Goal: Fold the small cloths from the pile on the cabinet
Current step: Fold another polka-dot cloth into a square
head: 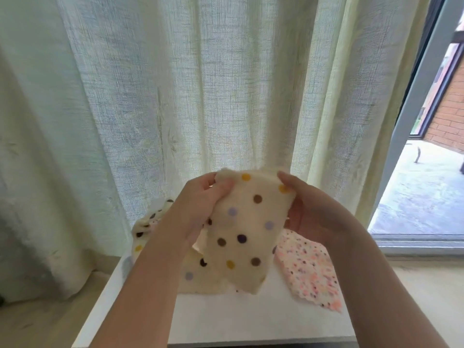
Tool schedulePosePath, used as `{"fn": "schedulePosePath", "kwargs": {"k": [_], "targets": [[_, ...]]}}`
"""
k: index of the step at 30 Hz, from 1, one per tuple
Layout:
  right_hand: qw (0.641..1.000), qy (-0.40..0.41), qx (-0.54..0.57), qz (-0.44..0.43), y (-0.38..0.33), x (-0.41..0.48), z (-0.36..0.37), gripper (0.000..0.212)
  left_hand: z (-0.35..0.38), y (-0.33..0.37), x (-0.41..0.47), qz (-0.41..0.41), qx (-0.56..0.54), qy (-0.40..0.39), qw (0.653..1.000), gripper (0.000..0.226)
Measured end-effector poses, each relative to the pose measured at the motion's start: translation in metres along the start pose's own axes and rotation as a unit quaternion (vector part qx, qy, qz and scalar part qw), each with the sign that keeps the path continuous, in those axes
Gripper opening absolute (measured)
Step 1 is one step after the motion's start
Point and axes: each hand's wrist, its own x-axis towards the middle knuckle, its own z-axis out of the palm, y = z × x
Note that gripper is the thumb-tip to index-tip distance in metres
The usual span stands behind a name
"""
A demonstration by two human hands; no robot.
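Observation:
A cream cloth with coloured polka dots (247, 232) hangs in the air above the white cabinet top (251, 320). My left hand (200, 204) pinches its upper left corner. My right hand (308, 209) grips its upper right edge. The cloth's lower end droops to a point just over the cabinet. Behind my left arm lies a pile of more dotted cream cloths (148, 227), partly hidden. A pink speckled cloth (311, 270) lies flat on the cabinet at the right.
A pale sheer curtain (200, 96) hangs right behind the cabinet. At the right is a glass sliding door (414, 121) with a paved yard and a brick wall outside. Wooden floor shows at the lower left.

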Motion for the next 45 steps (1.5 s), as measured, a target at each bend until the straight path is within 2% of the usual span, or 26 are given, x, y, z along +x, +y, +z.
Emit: {"fn": "schedulePosePath", "kwargs": {"k": [2,4,6,8,9,11,13,17,19,22,24,26,27,29,31,34,35,36,38,39,40,43,45], "targets": [[0.999,0.016,-0.028,-0.01,0.007,0.006,-0.002,0.046,0.002,-0.001,0.002,-0.011,-0.018,0.014,1.0,0.021],[0.997,0.062,-0.013,-0.053,0.01,0.01,-0.002,0.032,0.003,-0.001,0.002,-0.022,-0.005,-0.007,1.0,0.021],[0.989,0.113,0.023,-0.094,0.01,0.012,-0.002,0.024,0.001,-0.004,0.002,-0.034,0.056,-0.078,0.995,0.026],[0.98,0.153,0.049,-0.12,0.01,0.014,-0.003,0.024,0.0,-0.007,0.001,-0.057,0.125,-0.149,0.979,0.037],[0.976,0.169,0.061,-0.126,0.011,0.015,-0.004,0.026,0.001,-0.009,0.001,-0.065,0.144,-0.158,0.975,0.037],[0.972,0.18,0.091,-0.123,0.012,0.016,-0.005,0.029,0.002,-0.013,0.004,-0.07,0.155,-0.127,0.977,0.031],[0.971,0.159,0.14,-0.108,0.011,0.017,-0.008,0.027,-0.003,-0.015,0.008,-0.073,0.133,-0.061,0.987,0.028],[0.962,0.057,0.243,-0.105,0.007,0.015,-0.019,0.022,-0.029,-0.017,0.014,-0.044,0.048,0.038,0.997,0.03],[0.958,-0.004,0.278,-0.073,0.008,0.014,-0.025,0.027,-0.043,-0.017,0.015,-0.036,0.022,0.069,0.997,0.027],[0.975,-0.076,0.209,-0.001,0.01,0.01,-0.033,0.047,-0.054,-0.02,0.014,-0.025,0.047,0.073,0.996,0.024],[0.992,-0.09,0.086,0.026,0.013,0.012,-0.037,0.052,-0.057,-0.021,0.011,-0.019,0.095,0.036,0.995,0.015],[0.999,-0.01,-0.037,0.0,0.016,0.015,-0.037,0.031,-0.061,-0.023,0.01,-0.022,0.114,0.014,0.993,0.01],[0.997,0.05,-0.058,-0.033,0.018,0.017,-0.037,0.023,-0.063,-0.024,0.011,-0.028,0.117,0.014,0.993,0.014],[0.985,0.136,-0.035,-0.101,0.021,0.02,-0.039,0.02,-0.066,-0.026,0.012,-0.052,0.11,0.013,0.992,0.035],[0.977,0.167,0.003,-0.13,0.022,0.024,-0.041,0.024,-0.069,-0.028,0.015,-0.083,0.122,-0.009,0.989,0.045],[0.983,0.101,0.09,-0.122,0.022,0.028,-0.038,0.041,-0.066,-0.027,0.011,-0.115,0.166,-0.122,0.972,0.026],[0.985,0.068,0.11,-0.116,0.02,0.028,-0.036,0.048,-0.063,-0.028,0.01,-0.121,0.158,-0.152,0.968,0.031],[0.986,0.04,0.122,-0.11,0.018,0.026,-0.032,0.053,-0.059,-0.03,0.01,-0.124,0.133,-0.169,0.969,0.046],[0.988,-0.006,0.117,-0.099,0.014,0.022,-0.026,0.058,-0.048,-0.036,0.014,-0.128,0.075,-0.173,0.974,0.077],[0.99,-0.022,0.106,-0.093,0.012,0.019,-0.021,0.059,-0.041,-0.039,0.016,-0.122,0.073,-0.167,0.976,0.081],[0.991,-0.032,0.096,-0.089,0.01,0.016,-0.018,0.06,-0.033,-0.04,0.017,-0.108,0.085,-0.165,0.977,0.077],[0.992,-0.035,0.078,-0.089,0.003,0.006,-0.007,0.058,-0.01,-0.037,0.014,-0.039,0.102,-0.193,0.975,0.043],[0.992,-0.033,0.085,-0.093,-0.002,-0.001,-0.003,0.055,-0.003,-0.038,0.012,-0.022,0.061,-0.216,0.974,0.048]]}}
